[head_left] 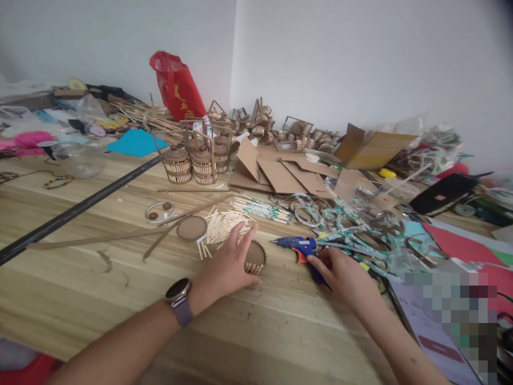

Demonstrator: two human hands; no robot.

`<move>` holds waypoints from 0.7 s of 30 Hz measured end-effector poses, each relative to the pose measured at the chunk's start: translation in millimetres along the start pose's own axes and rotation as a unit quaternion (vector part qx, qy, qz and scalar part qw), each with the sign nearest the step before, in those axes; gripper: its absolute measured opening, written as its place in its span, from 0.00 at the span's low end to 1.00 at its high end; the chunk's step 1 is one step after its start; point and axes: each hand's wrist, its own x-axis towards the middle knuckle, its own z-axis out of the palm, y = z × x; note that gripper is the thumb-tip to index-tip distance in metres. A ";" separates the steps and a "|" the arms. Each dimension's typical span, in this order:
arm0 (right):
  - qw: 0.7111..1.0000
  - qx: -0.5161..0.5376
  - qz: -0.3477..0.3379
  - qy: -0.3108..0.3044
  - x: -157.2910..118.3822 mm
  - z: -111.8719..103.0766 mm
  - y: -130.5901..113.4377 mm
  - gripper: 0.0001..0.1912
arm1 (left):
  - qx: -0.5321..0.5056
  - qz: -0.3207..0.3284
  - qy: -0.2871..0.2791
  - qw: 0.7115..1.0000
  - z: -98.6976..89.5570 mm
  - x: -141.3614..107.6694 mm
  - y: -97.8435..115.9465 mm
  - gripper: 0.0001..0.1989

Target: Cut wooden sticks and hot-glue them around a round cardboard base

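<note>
My left hand (228, 267), with a watch (179, 295) on its wrist, is over a round brown disc (255, 254). Its fingers are spread, the thumb close to the disc's near edge. Short light sticks stand in a row along that edge. My right hand (340, 275) is closed around the handle of a blue glue gun (298, 244) with an orange trigger; the nozzle points left toward the disc. Behind my left hand lies a pile of short wooden sticks (224, 225). Beside the pile, a second round disc (191, 228) rests flat on the table.
Several small lidded baskets (177, 164) with tall handles stand at the back. Cardboard pieces (280, 174) and wrapped chopsticks (260, 208) lie beyond the sticks. Torn green-white wrappers (340, 214) clutter the right. A dark strip (80, 206) crosses the table (100, 299) at left.
</note>
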 end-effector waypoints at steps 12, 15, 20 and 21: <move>0.988 0.141 0.054 0.019 -2.3 5.8 3.5 0.20 | 0.017 0.002 0.047 0.999 8.3 -1.1 4.9 0.53; 0.953 0.287 0.072 0.061 -6.5 0.1 3.6 0.19 | 0.014 0.008 0.050 0.999 9.1 -0.3 3.6 0.52; 0.901 0.413 0.052 -0.119 -16.7 3.3 0.3 0.23 | 0.019 0.007 0.046 0.999 8.1 1.0 3.4 0.51; 0.897 0.415 0.028 -0.149 -18.4 5.4 -0.7 0.24 | 0.020 0.008 0.047 0.999 8.1 1.1 3.1 0.51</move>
